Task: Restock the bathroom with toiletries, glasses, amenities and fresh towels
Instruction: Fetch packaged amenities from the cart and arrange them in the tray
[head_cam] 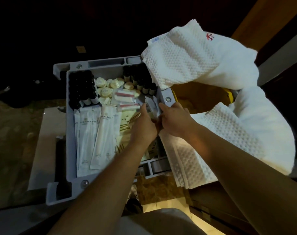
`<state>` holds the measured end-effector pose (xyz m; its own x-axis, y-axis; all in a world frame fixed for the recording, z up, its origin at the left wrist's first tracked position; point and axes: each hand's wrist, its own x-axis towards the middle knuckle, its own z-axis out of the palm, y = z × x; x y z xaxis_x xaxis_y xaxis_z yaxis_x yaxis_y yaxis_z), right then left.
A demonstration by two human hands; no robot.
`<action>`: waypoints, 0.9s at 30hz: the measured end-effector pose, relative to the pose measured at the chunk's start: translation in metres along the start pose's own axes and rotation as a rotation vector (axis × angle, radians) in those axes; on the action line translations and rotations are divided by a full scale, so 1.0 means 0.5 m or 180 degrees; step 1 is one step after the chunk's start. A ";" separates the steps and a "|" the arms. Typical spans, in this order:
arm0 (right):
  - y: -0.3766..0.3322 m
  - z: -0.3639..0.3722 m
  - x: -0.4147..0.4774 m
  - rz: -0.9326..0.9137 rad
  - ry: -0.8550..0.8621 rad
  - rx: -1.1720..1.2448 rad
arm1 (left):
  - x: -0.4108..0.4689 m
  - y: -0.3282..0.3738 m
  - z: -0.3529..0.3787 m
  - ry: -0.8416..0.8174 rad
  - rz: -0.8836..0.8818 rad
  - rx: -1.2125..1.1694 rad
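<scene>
White waffle-weave towels (200, 68): the largest item, lying bundled across the right of the frame. One fold is draping over the upper right corner of the tray and another is hanging down its right side.

Grey plastic compartment tray (70, 133): sitting at centre left and holding the toiletries.

Yellow-rimmed container (229, 94): showing between the towel folds at centre right; its contents are too dim to tell.

Long white paper sachets (93, 133): lying lengthwise in the lower left part of the tray, overlapping one another.

Left hand (144, 126): reaching in from the bottom of the frame, its back facing the camera and its fingers pressed together, curling onto the packet at the right wall of the tray.

Right hand (176, 119): coming in beside it, touching the left hand. Its thumb and curled fingers are pinching the same packet from the other side.

Small dark bottles with pale labels (81, 89): standing packed together in the upper left corner of the tray. A second cluster (141, 80) is standing in the upper right corner, partly under the towel.

Cream paper packets with gold lines (125, 122): lying just left of the left hand.

Round cream wrapped soaps (108, 85): lying heaped between the two bottle clusters.

Clear sachets with red stripes (125, 95): lying just below the soaps.

Small clear plastic packet (152, 106): being held between both hands, above the right edge of the tray.
</scene>
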<state>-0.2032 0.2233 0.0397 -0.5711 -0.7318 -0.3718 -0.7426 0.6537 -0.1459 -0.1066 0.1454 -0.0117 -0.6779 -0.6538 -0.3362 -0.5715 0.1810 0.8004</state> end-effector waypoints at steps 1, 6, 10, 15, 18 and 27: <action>0.002 0.001 0.000 -0.0023 0.0017 -0.0007 | 0.002 0.001 0.003 0.0046 0.0002 0.0056; 0.012 0.008 -0.003 -0.0113 0.0072 -0.0026 | 0.013 -0.008 0.012 0.0116 0.0032 0.0158; 0.007 0.009 -0.008 -0.0129 0.0146 -0.0161 | 0.014 -0.015 0.013 0.0098 0.0135 0.0163; -0.023 0.014 -0.007 -0.0334 0.0321 -0.0625 | 0.019 -0.032 -0.009 0.0195 0.0348 0.1062; -0.034 0.011 0.010 -0.0394 0.0367 -0.0583 | 0.028 -0.030 -0.033 0.0204 0.0354 0.1479; -0.078 0.012 0.097 -0.0705 0.0455 -0.0624 | 0.128 -0.087 -0.122 0.0428 0.0707 0.2244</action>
<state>-0.1998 0.1636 0.0219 -0.4214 -0.8808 -0.2162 -0.8995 0.4363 -0.0244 -0.0968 0.0510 -0.0377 -0.7754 -0.6229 -0.1042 -0.6191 0.7173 0.3196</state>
